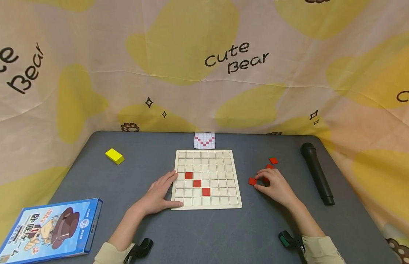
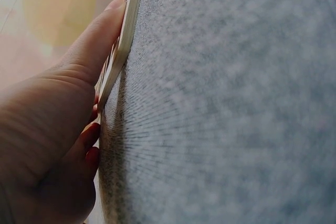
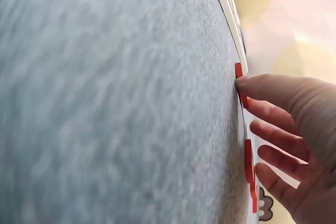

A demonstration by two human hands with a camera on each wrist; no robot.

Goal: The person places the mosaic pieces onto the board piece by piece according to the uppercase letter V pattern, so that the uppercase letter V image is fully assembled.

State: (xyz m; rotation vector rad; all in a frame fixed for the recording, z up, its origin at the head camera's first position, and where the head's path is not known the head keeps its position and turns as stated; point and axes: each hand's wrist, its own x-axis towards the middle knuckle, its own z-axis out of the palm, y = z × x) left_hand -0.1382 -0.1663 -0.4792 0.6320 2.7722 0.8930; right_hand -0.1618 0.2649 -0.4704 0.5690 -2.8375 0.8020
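A pale square grid board (image 1: 221,183) lies flat on the grey table, with three red square tiles (image 1: 197,183) set in a diagonal run of its cells. Along the board's left edge rests my left hand (image 1: 158,194), its fingers extended and its thumb touching the near corner; the thumb (image 2: 94,40) lies over the rim in the left wrist view. To the right of the board, my right hand (image 1: 276,186) pinches a red tile (image 3: 241,85) between thumb and index finger, down at the table. Other red tiles (image 1: 273,160) lie beside and partly under that hand.
Behind the board stands a small pattern card (image 1: 204,140) with a V of red squares. A yellow block (image 1: 114,156) sits at the back left, a blue box (image 1: 52,231) at the near left. A black microphone (image 1: 318,174) lies on the right. Patterned cloth hangs behind the table.
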